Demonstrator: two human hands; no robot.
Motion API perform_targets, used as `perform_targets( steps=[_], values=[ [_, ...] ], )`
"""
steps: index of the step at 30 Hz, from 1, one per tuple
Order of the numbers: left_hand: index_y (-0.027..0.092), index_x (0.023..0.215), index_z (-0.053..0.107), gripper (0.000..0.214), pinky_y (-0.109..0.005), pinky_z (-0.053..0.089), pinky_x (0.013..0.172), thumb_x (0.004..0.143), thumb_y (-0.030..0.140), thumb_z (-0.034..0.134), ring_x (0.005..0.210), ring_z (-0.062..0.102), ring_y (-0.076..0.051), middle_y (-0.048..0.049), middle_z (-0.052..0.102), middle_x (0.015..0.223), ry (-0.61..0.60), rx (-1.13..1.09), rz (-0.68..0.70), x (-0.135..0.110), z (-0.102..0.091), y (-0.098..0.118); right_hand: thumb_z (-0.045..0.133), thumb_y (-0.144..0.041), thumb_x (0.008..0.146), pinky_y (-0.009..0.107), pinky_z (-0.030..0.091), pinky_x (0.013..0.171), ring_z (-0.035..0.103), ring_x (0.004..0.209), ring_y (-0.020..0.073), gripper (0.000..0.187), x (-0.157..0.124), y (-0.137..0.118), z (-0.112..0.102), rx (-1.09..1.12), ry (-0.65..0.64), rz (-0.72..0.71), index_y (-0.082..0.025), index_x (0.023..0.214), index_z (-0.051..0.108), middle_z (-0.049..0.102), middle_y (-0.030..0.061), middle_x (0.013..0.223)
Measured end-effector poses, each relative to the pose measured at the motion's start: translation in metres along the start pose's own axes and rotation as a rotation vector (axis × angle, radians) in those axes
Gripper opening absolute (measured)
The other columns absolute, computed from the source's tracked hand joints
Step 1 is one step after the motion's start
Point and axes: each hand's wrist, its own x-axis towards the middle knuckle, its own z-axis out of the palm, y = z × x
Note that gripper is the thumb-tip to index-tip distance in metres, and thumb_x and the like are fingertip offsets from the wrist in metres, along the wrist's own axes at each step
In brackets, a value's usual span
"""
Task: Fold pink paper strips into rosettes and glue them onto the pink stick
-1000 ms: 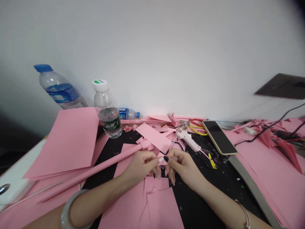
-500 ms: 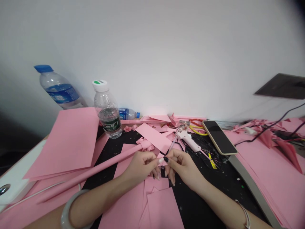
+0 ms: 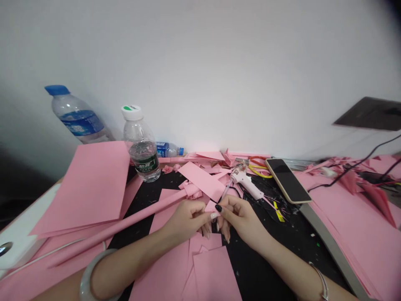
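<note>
Between both thumbs and fingertips I pinch a small piece of pink paper [image 3: 211, 206], held above the table's middle. My left hand [image 3: 191, 217] grips its near left side, with the white-nailed thumb on top. My right hand [image 3: 239, 215] holds the right side, its black-nailed thumb pressing on the paper. The undersides of the fingers are partly hidden. Just beyond the hands lie a pink paper strip [image 3: 200, 179] and a pale pink glue gun [image 3: 247, 184]. Pink sheets [image 3: 216, 271] lie below my hands. A rolled pink paper tube [image 3: 140, 215] passes left of them.
A water bottle with a white cap [image 3: 142, 150] stands at the back left, near a blue-capped bottle [image 3: 79, 117]. At right are a phone [image 3: 288, 179], black cables [image 3: 341, 175] and a stack of pink sheets [image 3: 351, 234]. More sheets [image 3: 90, 184] lie at left.
My left thumb has slid slightly down and right along the small paper, and more of the paper shows between the thumbs. The right hand has barely moved.
</note>
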Motion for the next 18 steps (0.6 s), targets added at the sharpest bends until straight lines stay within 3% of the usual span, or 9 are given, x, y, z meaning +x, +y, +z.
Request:
perform_targets(
  steps=[9,18],
  values=[
    [0.012,0.064,0.057,0.033,-0.022,0.046,0.047,0.084,0.039,0.056,0.046,0.058,-0.012,-0.0018,0.061,0.055,-0.068,-0.047,0.047,-0.0014,-0.0011,0.0009,0.062,-0.043,0.082,0.015,0.043,0.033,0.055,0.032,0.0074,0.03,-0.0015,0.001,0.001,-0.028,-0.002,-0.001,-0.017,0.075,0.049,0.062,-0.0035,0.054],
    [0.012,0.065,0.058,0.043,-0.023,0.045,0.051,0.09,0.043,0.044,0.05,0.06,-0.013,-0.0049,0.064,0.058,-0.081,-0.047,0.077,-0.0001,-0.0038,-0.0049,0.058,-0.036,0.083,0.015,0.041,0.033,0.051,0.032,0.006,0.021,-0.0027,0.0015,0.0014,-0.112,0.057,-0.036,-0.016,0.079,0.053,0.06,-0.0046,0.054]
  ],
)
